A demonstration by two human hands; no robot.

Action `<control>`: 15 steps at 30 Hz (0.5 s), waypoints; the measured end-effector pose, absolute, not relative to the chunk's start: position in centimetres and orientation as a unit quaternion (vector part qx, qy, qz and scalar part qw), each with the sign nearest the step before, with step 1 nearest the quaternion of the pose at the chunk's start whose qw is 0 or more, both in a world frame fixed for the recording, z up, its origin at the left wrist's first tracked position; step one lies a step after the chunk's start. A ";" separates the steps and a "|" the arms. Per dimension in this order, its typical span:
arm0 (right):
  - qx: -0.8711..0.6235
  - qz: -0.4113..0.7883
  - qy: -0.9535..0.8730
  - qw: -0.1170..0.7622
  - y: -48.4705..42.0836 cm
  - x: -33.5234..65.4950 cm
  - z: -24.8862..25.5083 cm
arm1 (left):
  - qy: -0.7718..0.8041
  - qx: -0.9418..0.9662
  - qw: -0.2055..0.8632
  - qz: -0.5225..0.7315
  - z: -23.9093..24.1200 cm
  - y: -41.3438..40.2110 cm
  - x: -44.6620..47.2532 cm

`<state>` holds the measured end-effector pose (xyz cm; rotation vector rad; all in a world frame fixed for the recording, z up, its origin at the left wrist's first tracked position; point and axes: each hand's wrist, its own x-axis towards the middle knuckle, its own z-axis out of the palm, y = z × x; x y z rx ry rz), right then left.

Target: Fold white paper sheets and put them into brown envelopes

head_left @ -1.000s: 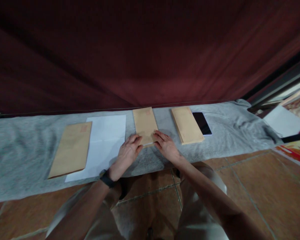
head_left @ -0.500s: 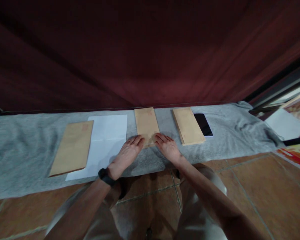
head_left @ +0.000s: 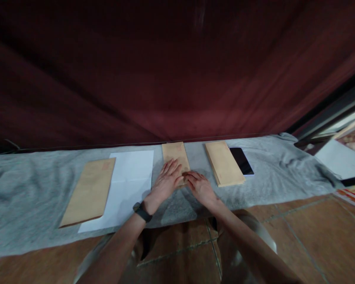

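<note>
Hands (head_left: 167, 182) on envelope (head_left: 172, 151) | tan, oblong, lying flat | faint reddish print (head_left: 179, 147)

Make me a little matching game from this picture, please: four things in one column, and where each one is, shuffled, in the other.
Things:
1. Phone
2. White paper
3. Dark wristband
4. Middle envelope

Places:
A. Partly beneath the leftmost envelope
B. Touched by the left hand and the right hand
C. Just right of the stack of envelopes
D. Around the left wrist

Right pairs: 1-C, 2-A, 3-D, 4-B
</note>
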<state>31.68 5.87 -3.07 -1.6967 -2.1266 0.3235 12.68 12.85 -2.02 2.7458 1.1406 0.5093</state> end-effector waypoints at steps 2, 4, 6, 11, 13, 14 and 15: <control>-0.607 0.126 -0.757 0.207 6.0 31.7 -3.1 | 0.373 0.914 0.057 0.152 -2.7 13.9 13.3; -0.601 0.135 -0.757 0.217 6.2 31.9 -3.2 | 0.372 0.917 0.052 0.130 -3.4 14.6 13.7; -0.594 0.140 -0.757 0.233 6.4 32.0 -3.2 | 0.378 0.918 0.049 0.110 -4.0 15.0 13.8; -0.597 0.111 -0.751 0.258 6.6 31.8 -3.6 | 0.374 0.921 0.052 0.097 -4.9 14.7 13.2; -0.593 0.095 -0.761 0.244 6.5 31.6 -3.9 | 0.366 0.923 0.060 0.105 -4.9 15.0 12.9; -0.591 0.090 -0.767 0.234 6.5 31.5 -4.1 | 0.367 0.921 0.066 0.111 -4.8 15.4 12.8; -0.589 0.087 -0.771 0.224 6.4 31.5 -4.2 | 0.371 0.918 0.073 0.118 -4.6 16.1 12.8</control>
